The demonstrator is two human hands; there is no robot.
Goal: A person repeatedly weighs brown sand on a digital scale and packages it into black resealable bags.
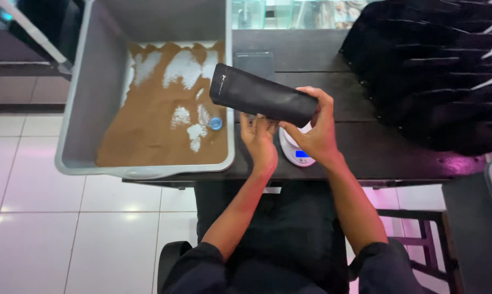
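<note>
A black matte pouch [259, 95] lies tilted in the air, its upper end over the rim of a grey plastic tub [82, 109]. My right hand [315, 128] grips the pouch's lower right end from above and behind. My left hand [259, 141] is under the pouch's middle, fingers touching its underside. Beneath both hands sits a small white digital scale [296, 152] with a lit blue display, partly hidden. The tub holds brown powder [156, 125] with bare pale patches and a small blue round cap [216, 123].
A dark wooden table [387, 147] carries the tub and scale. A stack of black pouches [436, 71] fills the right side. A flat dark rectangular object [253, 59] lies behind the pouch. White tiled floor [39, 228] on the left; a chair under me.
</note>
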